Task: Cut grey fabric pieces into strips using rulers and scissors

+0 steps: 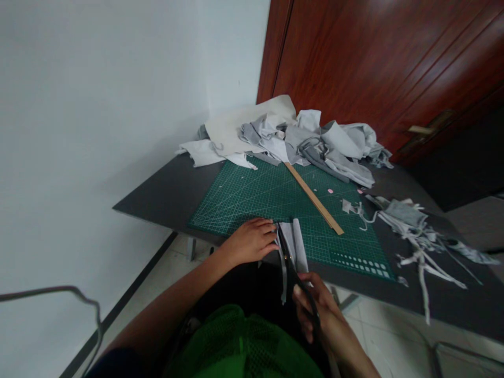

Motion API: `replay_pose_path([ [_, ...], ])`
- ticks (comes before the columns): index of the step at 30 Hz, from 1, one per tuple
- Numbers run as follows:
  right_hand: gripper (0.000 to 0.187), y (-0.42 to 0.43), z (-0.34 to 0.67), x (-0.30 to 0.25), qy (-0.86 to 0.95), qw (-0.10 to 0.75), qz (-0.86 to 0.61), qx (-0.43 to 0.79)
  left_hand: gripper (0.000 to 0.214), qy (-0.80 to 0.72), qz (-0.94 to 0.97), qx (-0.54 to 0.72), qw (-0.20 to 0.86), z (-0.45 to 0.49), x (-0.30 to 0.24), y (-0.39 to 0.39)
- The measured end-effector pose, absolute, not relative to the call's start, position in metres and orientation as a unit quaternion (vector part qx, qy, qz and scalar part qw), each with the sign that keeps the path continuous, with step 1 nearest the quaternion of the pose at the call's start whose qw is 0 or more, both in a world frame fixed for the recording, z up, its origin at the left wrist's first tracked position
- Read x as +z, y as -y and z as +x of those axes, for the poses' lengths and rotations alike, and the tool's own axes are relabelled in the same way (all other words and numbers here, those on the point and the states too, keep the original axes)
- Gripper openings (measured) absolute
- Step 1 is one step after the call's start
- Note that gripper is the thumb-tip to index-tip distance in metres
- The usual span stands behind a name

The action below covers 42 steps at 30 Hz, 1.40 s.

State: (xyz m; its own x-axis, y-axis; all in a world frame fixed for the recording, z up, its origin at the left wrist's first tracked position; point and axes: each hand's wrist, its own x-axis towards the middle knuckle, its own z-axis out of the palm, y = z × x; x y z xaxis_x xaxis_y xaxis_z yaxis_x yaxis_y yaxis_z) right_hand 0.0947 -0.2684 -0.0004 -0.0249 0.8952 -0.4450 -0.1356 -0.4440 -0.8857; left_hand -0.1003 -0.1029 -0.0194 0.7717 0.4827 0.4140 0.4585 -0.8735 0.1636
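My left hand [252,240] lies palm down at the near edge of the green cutting mat [255,197], fingers together and pressing on the left side of a grey fabric strip [298,244]. The strip hangs over the table's front edge. My right hand [319,310] is closed around the handles of black scissors [293,270]. Their blades point away from me into the strip, just right of my left fingertips.
A wooden ruler [314,198] lies diagonally on the mat. A heap of grey and white fabric [291,139] fills the back of the dark table [165,191]. Cut scraps [413,233] lie at the right. A brown door [378,68] stands behind, a white wall at the left.
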Motion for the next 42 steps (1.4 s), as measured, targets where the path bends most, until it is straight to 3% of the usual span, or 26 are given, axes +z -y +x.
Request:
replay_pose_path([
  [42, 0.059, 0.275, 0.093, -0.011, 0.364, 0.398, -0.576, 0.614, 0.024, -0.248, 0.941, 0.228, 0.037, -0.101, -0.021, 0.102],
])
